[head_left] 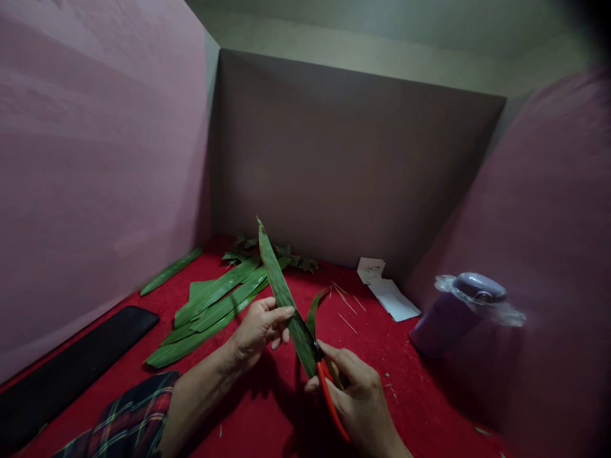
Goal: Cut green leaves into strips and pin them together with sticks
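My left hand pinches a long green leaf between thumb and fingers, its pointed tip slanting up and to the left. Around red-handled scissors, my right hand is closed; the blades meet the leaf's right edge near its lower end. A thin curled leaf strip stands out just right of the blades. Left of my hands lies a pile of broad green leaves on the red cloth.
A single leaf lies by the left wall, above a black flat case. Darker lobed leaves sit at the back. Thin sticks, white papers and a purple container with clear plastic are on the right.
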The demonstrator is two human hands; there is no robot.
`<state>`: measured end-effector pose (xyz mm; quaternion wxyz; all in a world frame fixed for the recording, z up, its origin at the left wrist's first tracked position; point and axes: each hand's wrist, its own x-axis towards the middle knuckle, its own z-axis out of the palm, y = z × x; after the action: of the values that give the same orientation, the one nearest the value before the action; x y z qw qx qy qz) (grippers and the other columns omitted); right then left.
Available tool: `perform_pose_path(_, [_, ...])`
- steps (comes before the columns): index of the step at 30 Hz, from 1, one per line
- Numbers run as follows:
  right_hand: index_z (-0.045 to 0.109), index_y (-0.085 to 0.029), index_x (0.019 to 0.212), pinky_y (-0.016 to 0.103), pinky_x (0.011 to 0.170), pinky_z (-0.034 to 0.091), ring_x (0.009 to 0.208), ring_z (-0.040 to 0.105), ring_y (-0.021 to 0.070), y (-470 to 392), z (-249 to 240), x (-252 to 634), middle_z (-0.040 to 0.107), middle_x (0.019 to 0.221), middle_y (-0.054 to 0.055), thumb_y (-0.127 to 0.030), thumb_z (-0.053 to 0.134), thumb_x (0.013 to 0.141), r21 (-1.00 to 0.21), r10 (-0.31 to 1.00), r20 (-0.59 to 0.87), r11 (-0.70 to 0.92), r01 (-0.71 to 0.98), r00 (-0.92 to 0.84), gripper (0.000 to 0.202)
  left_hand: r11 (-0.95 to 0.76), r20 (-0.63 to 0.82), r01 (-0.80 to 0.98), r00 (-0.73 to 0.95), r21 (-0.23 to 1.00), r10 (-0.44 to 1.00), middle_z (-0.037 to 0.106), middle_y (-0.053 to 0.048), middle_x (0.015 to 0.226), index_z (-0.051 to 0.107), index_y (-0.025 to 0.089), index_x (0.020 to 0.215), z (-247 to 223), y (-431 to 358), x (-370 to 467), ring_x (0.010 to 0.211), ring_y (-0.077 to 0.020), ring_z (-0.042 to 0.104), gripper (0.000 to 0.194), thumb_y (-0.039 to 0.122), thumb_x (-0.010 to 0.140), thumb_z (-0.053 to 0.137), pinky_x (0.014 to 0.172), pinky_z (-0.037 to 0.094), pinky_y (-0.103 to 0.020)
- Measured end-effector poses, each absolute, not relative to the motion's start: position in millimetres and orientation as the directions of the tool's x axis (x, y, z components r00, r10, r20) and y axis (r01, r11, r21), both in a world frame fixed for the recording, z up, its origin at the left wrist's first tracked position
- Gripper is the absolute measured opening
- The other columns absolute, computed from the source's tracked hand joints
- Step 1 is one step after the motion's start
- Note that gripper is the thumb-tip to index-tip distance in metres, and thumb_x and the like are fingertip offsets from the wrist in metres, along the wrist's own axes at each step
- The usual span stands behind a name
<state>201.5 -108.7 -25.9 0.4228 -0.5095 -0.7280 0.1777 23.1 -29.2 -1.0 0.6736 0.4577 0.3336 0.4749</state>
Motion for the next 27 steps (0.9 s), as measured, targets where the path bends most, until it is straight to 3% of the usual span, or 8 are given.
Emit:
perform_pose_path(7, [0.063,-0.022,0.106,0.026,0.060,0.045,0.064,0.056,0.0168,-109,-19,197,0.060,0.075,-0.001,-0.007,0.071,0.060,-0.764,0.927,0.368,0.343,0.546,-0.068,0.049,0.106,0.019,-0.346,0.341,0.932,0.940,0.058,-0.001,0.056,0.052,0.012,0.073,-1,-31,25,0.038,-0.0084,0.052,0.022,0.031,0.070,0.065,0.029,0.029,-0.014])
perform_pose_path(27, [0.063,-0.020,0.105,0.028,0.060,0.044,0.065,0.054,0.0181,-112,-9,199,0.056,0.072,0.000,-0.008,0.074,0.059,-0.712,0.934,0.346,0.324,0.623,-0.090,0.049,0.062,0.056,-0.353,0.314,0.934,0.948,0.060,-0.001,0.056,0.054,0.012,0.072,4,-31,23,0.038,-0.0082,0.052,0.023,0.031,0.069,0.066,0.029,0.032,-0.014])
